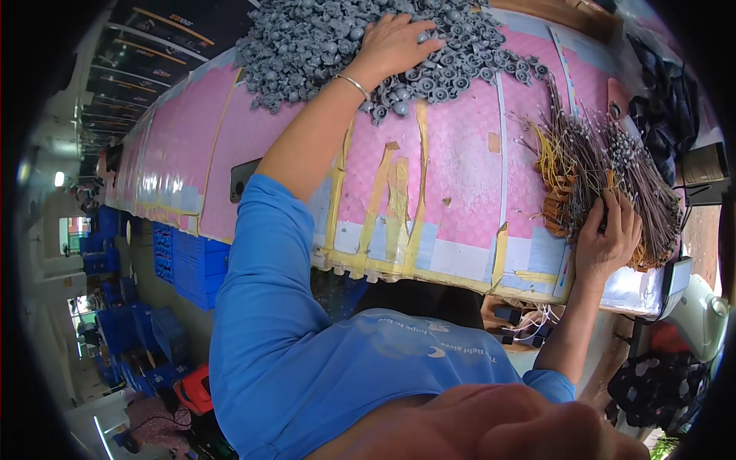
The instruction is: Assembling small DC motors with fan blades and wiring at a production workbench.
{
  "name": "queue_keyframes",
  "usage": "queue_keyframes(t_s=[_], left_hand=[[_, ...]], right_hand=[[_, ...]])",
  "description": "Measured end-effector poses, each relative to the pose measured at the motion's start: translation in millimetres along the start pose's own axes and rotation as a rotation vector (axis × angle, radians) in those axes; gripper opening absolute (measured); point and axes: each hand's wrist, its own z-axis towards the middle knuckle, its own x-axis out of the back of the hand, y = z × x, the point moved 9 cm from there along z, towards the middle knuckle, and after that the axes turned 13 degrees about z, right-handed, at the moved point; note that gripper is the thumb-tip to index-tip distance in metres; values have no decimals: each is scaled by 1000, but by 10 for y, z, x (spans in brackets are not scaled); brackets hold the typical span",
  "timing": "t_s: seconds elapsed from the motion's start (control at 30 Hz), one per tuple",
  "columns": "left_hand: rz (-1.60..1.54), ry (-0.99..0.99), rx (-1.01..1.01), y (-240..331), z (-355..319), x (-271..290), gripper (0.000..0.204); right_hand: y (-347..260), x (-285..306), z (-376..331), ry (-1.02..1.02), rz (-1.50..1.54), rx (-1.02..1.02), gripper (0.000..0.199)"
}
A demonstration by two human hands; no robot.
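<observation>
A large heap of small grey round plastic caps covers the far middle of the table. My left hand lies over the heap, fingers spread, touching the caps. To the right is a thick bundle of thin dark wires with pale tips. Orange-brown pieces and yellow wires sit along its left side. My right hand rests on the near part of the bundle, with its fingers bent and closed on some wires. The exact wires between the fingertips are hidden.
The table has a pink covering patched with worn yellow tape. A dark phone lies near my left elbow. Blue crates stand on the floor at left. A black bag is beyond the wires, and a white fan-like appliance stands at right.
</observation>
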Motion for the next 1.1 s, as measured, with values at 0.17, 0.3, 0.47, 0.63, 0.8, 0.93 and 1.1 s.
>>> queue_keyframes(t_s=[0.17, 0.3, 0.47, 0.63, 0.8, 0.93, 1.1], left_hand=[[-163, 115, -104, 67, -222, 195, 50], [-214, 155, -154, 66, -501, 396, 46], [-176, 188, -219, 82, -954, 497, 46], [-260, 392, -88, -108, -1517, 848, 41], [-298, 309, 130, -300, -2053, 834, 39], [-386, 211, 160, -234, -2144, 662, 30], [-386, 173, 140, -99, -2200, 635, 25]], right_hand=[[-15, 57, -30, 11, 20, -6, 20], [-129, 268, -32, 195, 223, 41, 27], [-136, 276, -113, 214, 201, 136, 27], [-180, 358, -162, 270, 138, 167, 27], [-272, 524, -341, 258, 5, 62, 28], [-34, 414, -428, 84, -49, -38, 19], [-20, 492, -361, 35, 36, -97, 13]])
